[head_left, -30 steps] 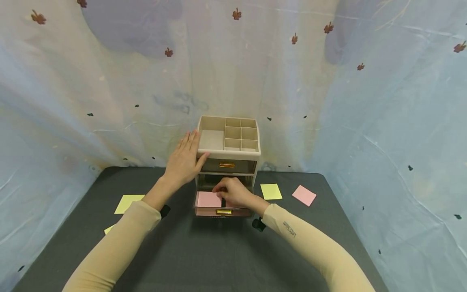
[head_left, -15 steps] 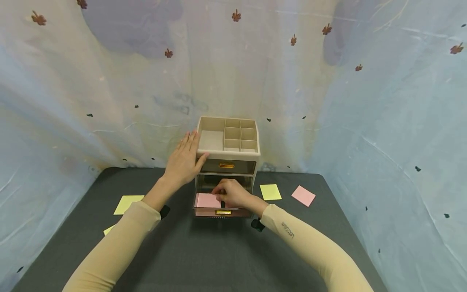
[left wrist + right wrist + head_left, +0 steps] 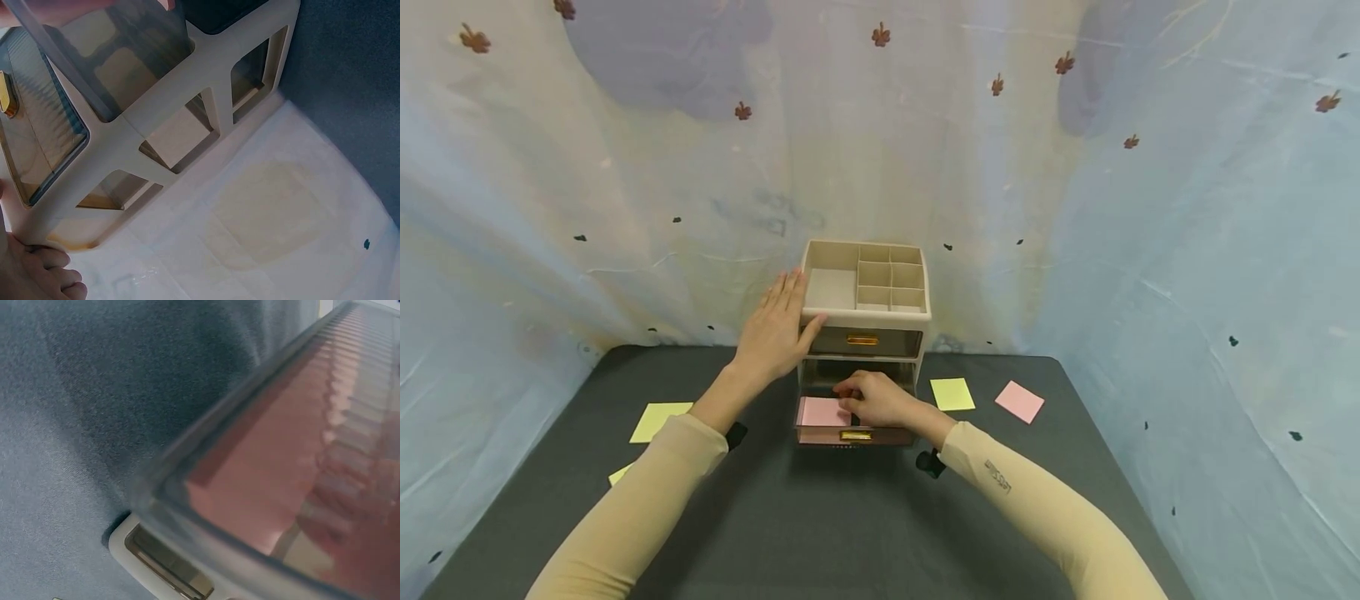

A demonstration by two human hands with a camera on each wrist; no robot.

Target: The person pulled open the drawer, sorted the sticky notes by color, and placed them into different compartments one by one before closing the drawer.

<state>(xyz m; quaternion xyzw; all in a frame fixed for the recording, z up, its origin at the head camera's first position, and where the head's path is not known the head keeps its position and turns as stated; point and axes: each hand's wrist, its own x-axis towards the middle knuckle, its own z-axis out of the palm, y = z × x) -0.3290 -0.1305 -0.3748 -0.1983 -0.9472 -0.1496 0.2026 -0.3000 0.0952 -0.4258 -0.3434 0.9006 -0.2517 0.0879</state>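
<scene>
A cream desktop organizer [image 3: 865, 318] with smoky clear drawers stands on the dark table. My left hand [image 3: 772, 333] rests along its upper left edge, fingers straight, thumb at the front; some fingers [image 3: 59, 275] show beside the top corner in the left wrist view. The lower drawer [image 3: 895, 437] is pulled out and has a gold handle [image 3: 856, 436]. Pink sticky notes [image 3: 823, 411] lie in its left part. My right hand [image 3: 880, 400] reaches into the drawer with bent fingers at the notes' right edge. Whether it pinches anything is hidden.
A yellow sticky note [image 3: 952, 394] and a pink sticky note [image 3: 1020, 402] lie right of the organizer. Another yellow note [image 3: 658, 421] lies to the left, with one more partly behind the left sleeve [image 3: 647, 500]. A patterned curtain [image 3: 865, 125] hangs behind the table.
The right hand has shifted very slightly downward inside the drawer. The left hand stays at the organizer's edge. The head view has drifted a little.
</scene>
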